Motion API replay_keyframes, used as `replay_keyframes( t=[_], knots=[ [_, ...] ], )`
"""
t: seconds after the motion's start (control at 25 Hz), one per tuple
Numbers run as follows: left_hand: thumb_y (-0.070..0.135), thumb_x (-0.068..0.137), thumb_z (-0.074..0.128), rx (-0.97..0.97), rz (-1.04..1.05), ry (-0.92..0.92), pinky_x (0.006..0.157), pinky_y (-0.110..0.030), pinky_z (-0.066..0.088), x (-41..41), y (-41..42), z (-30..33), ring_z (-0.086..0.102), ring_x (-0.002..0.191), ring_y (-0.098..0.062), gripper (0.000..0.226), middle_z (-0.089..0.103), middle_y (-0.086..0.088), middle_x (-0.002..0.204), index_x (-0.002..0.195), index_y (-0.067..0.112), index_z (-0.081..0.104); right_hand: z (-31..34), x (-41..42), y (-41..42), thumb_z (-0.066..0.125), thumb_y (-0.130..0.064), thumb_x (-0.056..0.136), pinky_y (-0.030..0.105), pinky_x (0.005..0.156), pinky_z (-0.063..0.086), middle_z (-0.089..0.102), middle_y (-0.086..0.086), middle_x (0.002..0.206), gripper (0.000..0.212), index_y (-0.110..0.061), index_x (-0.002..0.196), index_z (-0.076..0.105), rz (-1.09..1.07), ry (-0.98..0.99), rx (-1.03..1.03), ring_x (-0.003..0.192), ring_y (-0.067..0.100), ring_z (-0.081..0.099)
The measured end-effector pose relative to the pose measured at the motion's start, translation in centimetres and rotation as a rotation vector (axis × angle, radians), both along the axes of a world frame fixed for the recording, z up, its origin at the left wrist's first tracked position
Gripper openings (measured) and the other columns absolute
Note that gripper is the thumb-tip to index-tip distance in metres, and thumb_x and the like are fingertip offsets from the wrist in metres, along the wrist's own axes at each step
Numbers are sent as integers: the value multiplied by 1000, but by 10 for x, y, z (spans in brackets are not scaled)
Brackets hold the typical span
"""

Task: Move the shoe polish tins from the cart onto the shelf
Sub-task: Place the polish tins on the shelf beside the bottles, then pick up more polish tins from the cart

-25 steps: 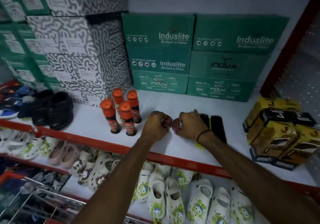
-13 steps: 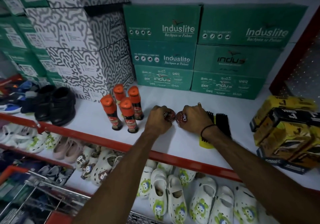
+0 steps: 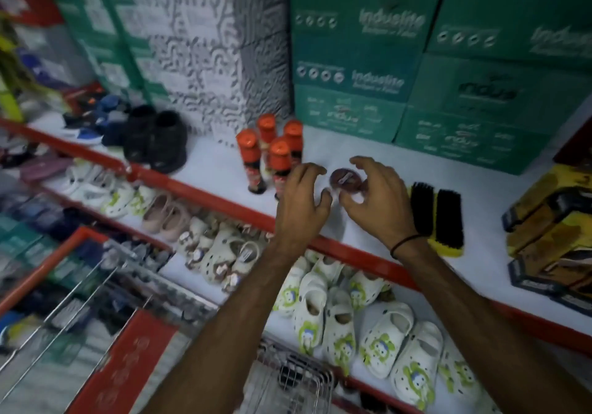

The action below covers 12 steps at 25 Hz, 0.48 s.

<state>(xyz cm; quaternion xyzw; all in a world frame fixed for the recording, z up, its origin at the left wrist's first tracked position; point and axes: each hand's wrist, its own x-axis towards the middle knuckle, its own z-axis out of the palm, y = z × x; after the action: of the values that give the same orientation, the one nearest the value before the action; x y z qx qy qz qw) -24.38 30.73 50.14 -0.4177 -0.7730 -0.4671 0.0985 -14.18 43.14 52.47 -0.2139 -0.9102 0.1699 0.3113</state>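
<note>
both hands (image 3: 339, 195) have let go; tin (image 3: 344, 178) on shelf (image 3: 217, 170).

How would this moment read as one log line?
left hand: open | right hand: open | polish tin: on shelf, between hands

White shelf (image 3: 323, 144); tins (image 3: 344, 178), bottles (image 3: 272, 157), brushes (image 3: 437, 212), boxes (image 3: 416, 71)

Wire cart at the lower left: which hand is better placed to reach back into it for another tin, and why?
Left, probably. The open left hand hangs nearer the wire cart; the right hand hovers over the round dark red polish tin.
</note>
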Motion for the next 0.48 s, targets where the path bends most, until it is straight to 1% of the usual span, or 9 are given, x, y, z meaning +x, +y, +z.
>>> replay_keyframes(
  t=[0.08,0.16,0.24,0.28,0.36,0.48],
  knots=[
    [6,86,62,93,114,-15,87,-28,49,8,-50,-12,61,107,-25,24,62,-10,115,109,7,64,-9,-11,-40,65,-29,81,45,89,50,70,3,107,39,-18,118,60,85,120,27,101,28,62],
    [4,86,62,118,277,-34,85,-25,46,10,-106,-39,59,103,-24,19,62,-10,110,104,6,64,-26,-28,-87,60,-21,86,45,87,49,70,4,105,25,-15,110,63,192,157,10,99,29,62],
    [5,87,61,110,409,-72,86,-30,46,9,-148,-71,58,103,-27,15,62,-11,108,102,6,64,-47,-39,-123,56,-18,89,45,82,48,71,6,103,20,-14,107,65,269,149,10,97,31,62],
    [5,88,60,84,486,-117,87,-34,47,8,-172,-92,58,104,-28,15,61,-11,108,102,7,64,-65,-46,-145,54,-17,91,46,82,49,71,8,102,20,-13,107,65,342,127,-6,95,33,61],
    [4,88,61,8,638,-218,86,-38,49,5,-223,-141,59,103,-29,16,61,-11,109,103,7,65,-110,-59,-196,50,-14,95,46,82,50,71,13,104,21,-10,108,66,494,14,-82,96,35,61],
    [3,85,61,-162,798,-367,83,-40,50,16,-286,-225,59,103,-32,21,62,-12,110,105,7,64,-191,-68,-258,54,-6,93,44,84,52,72,14,108,22,-10,111,66,640,-195,-194,99,34,63]
  ],
)
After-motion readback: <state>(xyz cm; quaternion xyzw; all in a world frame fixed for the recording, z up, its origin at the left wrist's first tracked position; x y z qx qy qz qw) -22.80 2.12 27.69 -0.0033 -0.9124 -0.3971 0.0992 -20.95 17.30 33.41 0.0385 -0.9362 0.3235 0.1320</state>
